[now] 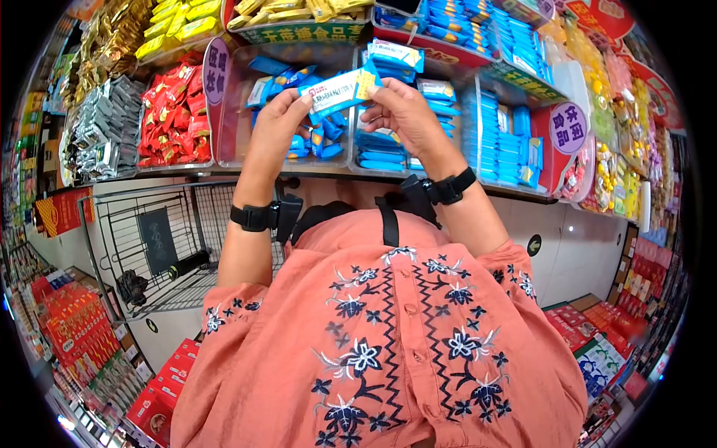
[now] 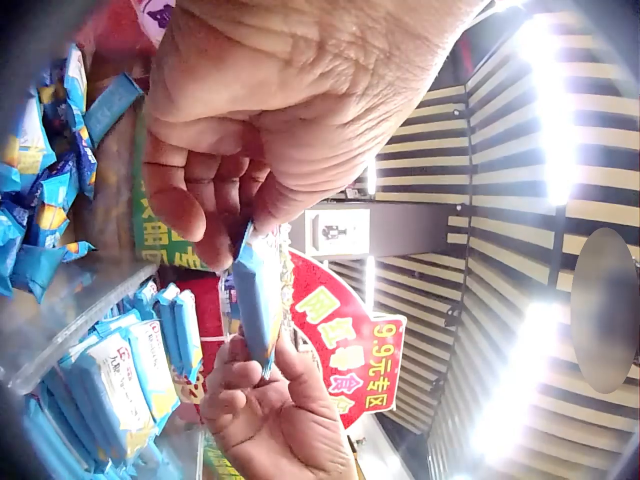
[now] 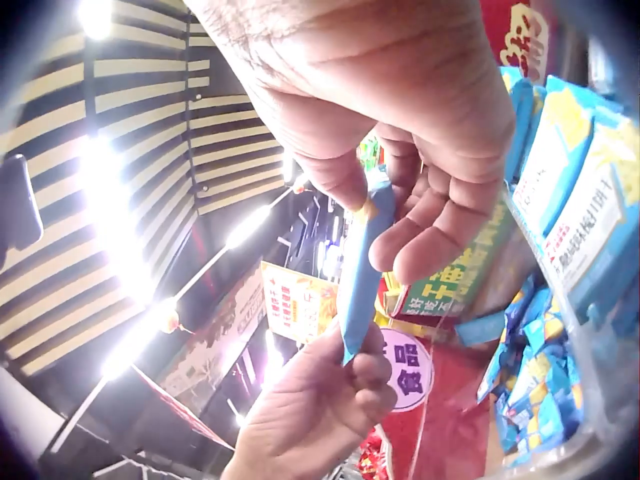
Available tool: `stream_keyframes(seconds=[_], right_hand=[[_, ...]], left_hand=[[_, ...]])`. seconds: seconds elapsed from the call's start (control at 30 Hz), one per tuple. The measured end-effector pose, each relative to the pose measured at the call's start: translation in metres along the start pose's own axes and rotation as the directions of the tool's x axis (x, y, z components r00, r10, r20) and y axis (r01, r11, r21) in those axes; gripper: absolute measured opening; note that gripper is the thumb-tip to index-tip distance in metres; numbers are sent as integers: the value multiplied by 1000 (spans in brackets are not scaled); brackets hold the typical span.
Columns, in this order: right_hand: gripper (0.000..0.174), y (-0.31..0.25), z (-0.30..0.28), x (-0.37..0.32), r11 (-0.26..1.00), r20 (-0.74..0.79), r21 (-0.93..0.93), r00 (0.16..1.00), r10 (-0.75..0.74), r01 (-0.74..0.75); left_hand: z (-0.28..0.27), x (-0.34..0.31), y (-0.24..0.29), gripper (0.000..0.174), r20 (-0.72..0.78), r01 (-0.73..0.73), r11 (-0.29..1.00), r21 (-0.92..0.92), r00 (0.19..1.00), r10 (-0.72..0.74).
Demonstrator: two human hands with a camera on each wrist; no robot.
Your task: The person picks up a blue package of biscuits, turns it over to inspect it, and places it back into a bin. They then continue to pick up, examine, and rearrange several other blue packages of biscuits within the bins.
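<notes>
A blue and white cracker packet [image 1: 340, 94] with a yellow cracker picture is held up level over the snack bins. My left hand [image 1: 278, 125] pinches one end between thumb and fingers, and my right hand [image 1: 411, 118] pinches the other. In the left wrist view the packet [image 2: 258, 295] shows edge-on between both hands. The right wrist view likewise gives its narrow side, with the right hand [image 3: 400, 150] above and the left hand [image 3: 310, 410] below. Under the hands, a clear bin [image 1: 230, 149] holds loose small blue packets [image 1: 323, 143].
Similar blue packets [image 1: 381, 153] stand stacked in the bin to the right. Red-wrapped snacks [image 1: 175, 112] and silver ones [image 1: 108, 138] fill bins on the left. A wire shopping cart [image 1: 168, 246] stands below left. Red gift boxes [image 1: 166, 388] are stacked behind it.
</notes>
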State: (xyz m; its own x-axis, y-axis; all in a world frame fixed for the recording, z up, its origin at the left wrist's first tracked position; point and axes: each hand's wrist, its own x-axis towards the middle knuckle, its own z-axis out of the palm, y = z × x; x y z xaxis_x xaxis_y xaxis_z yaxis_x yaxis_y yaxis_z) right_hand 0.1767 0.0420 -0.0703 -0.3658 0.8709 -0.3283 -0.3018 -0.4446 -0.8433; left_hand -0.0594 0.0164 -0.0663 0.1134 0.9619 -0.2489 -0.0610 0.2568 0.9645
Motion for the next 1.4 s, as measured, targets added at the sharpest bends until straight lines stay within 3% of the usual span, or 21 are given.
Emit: stream_keyframes(seconds=[0.1,0.33,0.5,0.8,1.0,1.07,1.2,1.23,1.3,1.33,1.4], right_hand=[[22,-4,-10,-2,992,-70,-129,997,-26,17],[26,-9,-47,-24,917,-159,-367,982,104,-156],[23,11,-65,-39,930,-223,-274,957,185,-244],[23,20,-67,-29,935,-244,-271,956,164,-230],[27,8,-73,-9,856,-342,-469,938,51,-217],[36,13,-79,-1,802,-388,-551,922,-2,-231],[40,17,-86,-7,820,-396,-535,918,-29,-204],[41,16,-88,-8,818,-398,-534,917,-21,-213],[42,14,-89,-12,819,-422,-524,906,-13,-233],[43,12,-91,-15,818,-438,-520,899,-9,-245],[41,8,-97,-17,818,-441,-512,898,11,-261]], left_hand=[[4,11,-2,23,54,8,999,46,998,-10],[33,33,-13,27,166,70,987,143,982,-94],[41,38,-46,30,203,106,977,184,969,-143],[45,45,-48,32,159,109,973,201,977,-142],[49,83,-55,27,138,-119,939,322,987,78],[48,87,-52,28,135,-84,949,303,990,45],[5,100,-56,28,-31,-32,930,366,998,47],[-21,117,-81,27,-82,-150,825,544,970,230],[-55,114,-67,29,-219,-76,660,748,910,352],[-83,130,-77,36,-228,71,508,858,940,254],[-109,136,-94,46,-256,176,352,919,946,198]])
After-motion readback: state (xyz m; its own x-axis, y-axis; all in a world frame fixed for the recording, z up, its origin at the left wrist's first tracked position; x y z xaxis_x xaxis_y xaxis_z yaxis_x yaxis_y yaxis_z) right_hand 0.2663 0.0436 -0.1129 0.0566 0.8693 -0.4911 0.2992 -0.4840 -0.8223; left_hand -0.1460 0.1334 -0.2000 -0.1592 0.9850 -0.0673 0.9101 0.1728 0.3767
